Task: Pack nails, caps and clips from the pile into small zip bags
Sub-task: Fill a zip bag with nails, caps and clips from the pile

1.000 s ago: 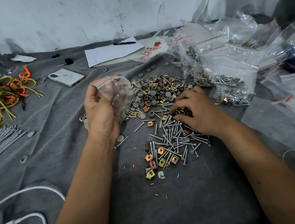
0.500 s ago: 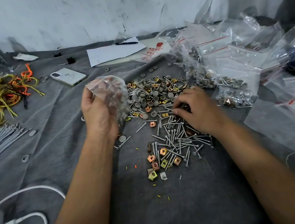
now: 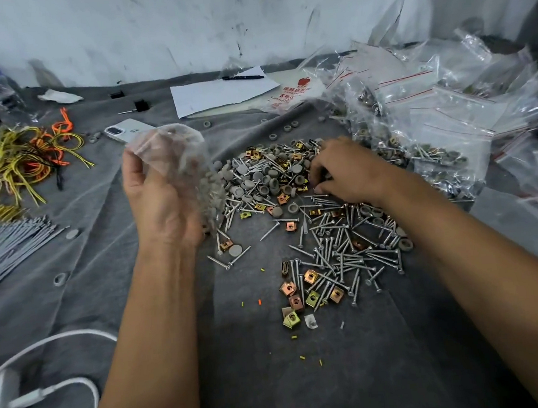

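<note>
Left hand [image 3: 161, 205] grips one crinkly clear zip bag [image 3: 181, 165], just left of the pile [image 3: 293, 202]; right hand [image 3: 345, 172], fingers curled, pinches among round grey caps, slim steel nails, brassy square clips.

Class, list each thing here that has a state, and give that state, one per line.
Left hand: grips the small zip bag, raised.
Right hand: fingers curled, picking in the pile.
Packed bags: filled, heaped at right.
Phone: face down.
Pen: lying on paper.
</note>
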### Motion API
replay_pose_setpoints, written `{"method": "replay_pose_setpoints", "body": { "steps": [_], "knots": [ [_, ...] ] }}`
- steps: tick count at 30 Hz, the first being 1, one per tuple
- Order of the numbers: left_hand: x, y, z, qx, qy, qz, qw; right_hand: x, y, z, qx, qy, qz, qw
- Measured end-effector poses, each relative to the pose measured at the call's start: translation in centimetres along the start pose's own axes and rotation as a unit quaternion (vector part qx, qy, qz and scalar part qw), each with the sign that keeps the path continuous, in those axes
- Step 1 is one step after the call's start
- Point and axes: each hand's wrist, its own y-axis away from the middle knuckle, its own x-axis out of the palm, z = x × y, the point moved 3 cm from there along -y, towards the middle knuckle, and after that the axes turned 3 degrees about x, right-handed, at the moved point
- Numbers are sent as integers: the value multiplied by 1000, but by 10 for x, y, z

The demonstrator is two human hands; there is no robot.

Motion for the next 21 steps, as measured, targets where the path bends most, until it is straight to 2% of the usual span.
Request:
{"method": "replay_pose_setpoints", "body": {
  "steps": [2,3,6,9,10,12,13,15,21],
  "knots": [
    [0,2,-8,87,-117,43,988,1,3,0,0,4,-5,1000],
    [3,4,-10,133,-184,76,971,2,6,0,2,4,-13,1000],
    [17,18,0,199,-354,218,888,6,16,-2,4,-34,-60,998],
    [30,34,23,223,-495,329,773,5,28,-1,12,-229,-117,966],
    [33,39,30,233,-516,359,742,4,32,1,12,-307,-133,942],
    [33,47,42,244,-534,397,705,3,39,3,-1,-423,-152,893],
    [32,49,45,245,-540,404,697,4,42,4,-10,-457,-151,876],
    [30,50,50,246,-548,405,690,7,47,6,-23,-480,-134,866],
    [29,48,50,256,-549,378,700,19,50,9,-22,-556,-59,828]
  ]
}}
